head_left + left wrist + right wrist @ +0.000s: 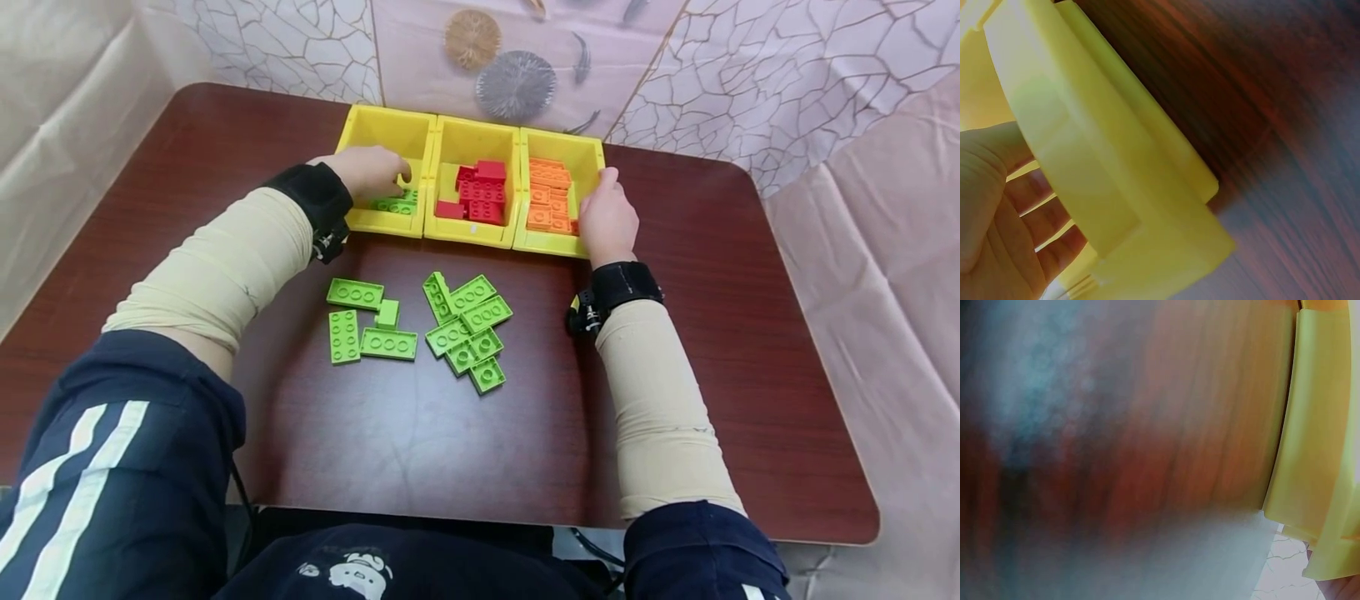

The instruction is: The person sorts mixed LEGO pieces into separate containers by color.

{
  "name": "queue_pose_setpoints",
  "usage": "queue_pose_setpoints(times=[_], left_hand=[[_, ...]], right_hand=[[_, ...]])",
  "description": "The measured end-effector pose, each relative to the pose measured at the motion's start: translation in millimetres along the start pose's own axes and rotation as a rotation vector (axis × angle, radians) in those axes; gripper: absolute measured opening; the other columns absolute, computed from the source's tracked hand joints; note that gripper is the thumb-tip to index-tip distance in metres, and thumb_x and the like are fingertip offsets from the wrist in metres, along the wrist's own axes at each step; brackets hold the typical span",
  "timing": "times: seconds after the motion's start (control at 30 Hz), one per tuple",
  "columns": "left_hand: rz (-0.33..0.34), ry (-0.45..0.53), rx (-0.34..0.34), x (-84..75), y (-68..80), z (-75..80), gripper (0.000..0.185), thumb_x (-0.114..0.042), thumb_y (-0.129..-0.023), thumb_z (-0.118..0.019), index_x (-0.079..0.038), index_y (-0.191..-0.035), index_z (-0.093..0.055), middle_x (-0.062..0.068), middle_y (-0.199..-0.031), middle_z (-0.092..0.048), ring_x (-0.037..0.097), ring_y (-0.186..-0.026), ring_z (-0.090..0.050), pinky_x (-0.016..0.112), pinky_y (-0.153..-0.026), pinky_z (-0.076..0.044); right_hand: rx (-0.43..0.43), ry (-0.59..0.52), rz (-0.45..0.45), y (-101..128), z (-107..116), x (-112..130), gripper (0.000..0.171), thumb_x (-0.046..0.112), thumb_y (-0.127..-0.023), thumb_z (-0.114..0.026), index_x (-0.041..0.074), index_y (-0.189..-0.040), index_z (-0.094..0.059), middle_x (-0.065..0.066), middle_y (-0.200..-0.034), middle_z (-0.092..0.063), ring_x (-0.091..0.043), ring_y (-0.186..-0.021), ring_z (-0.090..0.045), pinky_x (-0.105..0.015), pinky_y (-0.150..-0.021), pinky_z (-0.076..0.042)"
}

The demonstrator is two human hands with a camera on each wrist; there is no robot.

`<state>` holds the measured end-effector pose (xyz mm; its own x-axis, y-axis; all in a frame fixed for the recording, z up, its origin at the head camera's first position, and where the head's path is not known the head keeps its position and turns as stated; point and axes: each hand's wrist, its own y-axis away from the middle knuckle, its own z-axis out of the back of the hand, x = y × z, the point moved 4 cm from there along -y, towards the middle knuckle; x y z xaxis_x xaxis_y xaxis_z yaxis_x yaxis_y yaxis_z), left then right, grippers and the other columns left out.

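**Both hands at the bins, far edge of the tabletop**

Left hand [369,171]: reaches into the left bin [382,133], fingers curled down over the green bricks [396,202] lying there. Whether it grips one cannot be told; the left wrist view shows only fingers [1035,215] close against the yellow bin wall [1085,156].

Right hand [606,218]: rests against the outer wall of the right bin [581,154], fingers bent over its rim, thumb side toward the orange bricks [549,196] inside. It holds no brick. The right wrist view is blurred: bin wall [1319,425] and wood grain only.

Middle bin [472,137]: between the other two, touching both, holds red bricks [480,193].

The three bins stand in a row at the far edge of the tabletop [750,333].

Loose green bricks: two clusters near the tabletop's centre, between the forearms. The left cluster [363,321] is four flat pieces, near each other. The right cluster [467,329] is a tighter heap, pieces overlapping.

Both wrists carry black straps; sleeves are beige.
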<state>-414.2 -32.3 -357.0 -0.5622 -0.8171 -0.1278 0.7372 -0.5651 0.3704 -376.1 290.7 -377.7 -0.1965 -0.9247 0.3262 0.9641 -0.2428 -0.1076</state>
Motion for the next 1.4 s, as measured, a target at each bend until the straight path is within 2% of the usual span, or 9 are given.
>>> queue_pose_setpoints(times=[0.2,0.4,0.5,0.57,0.77,0.9,1.1,1.27,1.4], left_hand=[[-0.003,-0.01,-0.047,-0.4,15.4,1.6,0.036,-0.013,-0.094,-0.044,0.0,-0.128,-0.051,0.021,-0.124,-0.053,0.033,-0.105,-0.048,0.048,-0.097,-0.035],[-0.086,-0.035,-0.154,-11.4,50.3,-0.6,0.034,-0.014,-0.093,-0.051,-0.002,-0.124,-0.055,0.019,-0.118,-0.057,0.033,-0.109,-0.05,0.05,-0.094,-0.038],[-0.146,-0.043,-0.213,-18.6,75.5,-9.6,0.033,-0.016,-0.092,-0.054,-0.003,-0.122,-0.057,0.017,-0.117,-0.059,0.032,-0.108,-0.052,0.05,-0.09,-0.041],[-0.181,-0.041,-0.24,-23.2,91.3,-18.9,0.031,-0.018,-0.091,-0.057,-0.004,-0.118,-0.058,0.016,-0.111,-0.061,0.031,-0.101,-0.055,0.048,-0.086,-0.044],[-0.238,-0.034,-0.21,-33.3,121.8,-50.3,0.026,-0.02,-0.087,-0.065,-0.007,-0.11,-0.062,0.007,-0.097,-0.062,0.024,-0.086,-0.056,0.042,-0.079,-0.047],[-0.262,-0.032,-0.203,-36.4,131.6,-64.2,0.027,-0.02,-0.086,-0.066,-0.009,-0.11,-0.063,0.005,-0.098,-0.062,0.023,-0.088,-0.057,0.042,-0.079,-0.047],[-0.293,-0.04,-0.196,-43.8,129.7,-73.6,0.035,-0.022,-0.083,-0.069,-0.009,-0.115,-0.062,0.005,-0.101,-0.062,0.022,-0.09,-0.059,0.041,-0.078,-0.048],[-0.294,-0.052,-0.188,-45.3,130.6,-75.1,0.037,-0.02,-0.082,-0.07,-0.008,-0.116,-0.061,0.005,-0.101,-0.062,0.022,-0.089,-0.06,0.041,-0.077,-0.048],[-0.281,-0.042,-0.209,-41.3,133.7,-68.5,0.035,-0.02,-0.083,-0.07,-0.009,-0.115,-0.061,0.004,-0.1,-0.062,0.021,-0.087,-0.059,0.041,-0.077,-0.048]], right_hand=[[0.001,-0.002,-0.001,0.3,-0.3,1.9,0.04,0.022,-0.098,-0.033,0.009,-0.136,-0.03,-0.017,-0.119,-0.055,-0.037,-0.093,-0.058,-0.048,-0.082,-0.046],[-0.03,0.002,0.02,0.6,0.5,1.8,0.039,0.02,-0.098,-0.032,0.008,-0.134,-0.031,-0.019,-0.116,-0.056,-0.039,-0.092,-0.058,-0.051,-0.08,-0.045],[-0.034,-0.002,0.024,0.2,1.4,2.4,0.039,0.02,-0.098,-0.032,0.008,-0.135,-0.031,-0.019,-0.116,-0.056,-0.04,-0.093,-0.057,-0.051,-0.081,-0.045],[-0.028,-0.006,0.022,0.2,1.8,2.4,0.04,0.02,-0.098,-0.033,0.008,-0.135,-0.031,-0.019,-0.117,-0.055,-0.04,-0.094,-0.057,-0.051,-0.082,-0.044],[-0.008,-0.019,0.006,-0.1,1.7,-0.1,0.042,0.021,-0.097,-0.032,0.009,-0.137,-0.029,-0.019,-0.119,-0.054,-0.04,-0.096,-0.057,-0.051,-0.084,-0.043],[-0.002,-0.021,0.014,0.7,-1.4,1.2,0.041,0.021,-0.098,-0.031,0.008,-0.137,-0.029,-0.019,-0.119,-0.054,-0.041,-0.095,-0.056,-0.052,-0.083,-0.043],[-0.01,-0.02,0.016,1.3,-1.4,-2.1,0.041,0.021,-0.098,-0.031,0.008,-0.137,-0.029,-0.019,-0.119,-0.054,-0.041,-0.094,-0.056,-0.052,-0.083,-0.043],[-0.02,-0.028,0.032,1.1,-1.4,-1.1,0.041,0.02,-0.097,-0.032,0.008,-0.136,-0.03,-0.02,-0.119,-0.054,-0.042,-0.094,-0.056,-0.053,-0.082,-0.043],[-0.017,-0.035,0.036,0.8,-2.1,0.8,0.041,0.02,-0.097,-0.032,0.008,-0.137,-0.03,-0.019,-0.119,-0.054,-0.041,-0.094,-0.056,-0.052,-0.082,-0.043]])
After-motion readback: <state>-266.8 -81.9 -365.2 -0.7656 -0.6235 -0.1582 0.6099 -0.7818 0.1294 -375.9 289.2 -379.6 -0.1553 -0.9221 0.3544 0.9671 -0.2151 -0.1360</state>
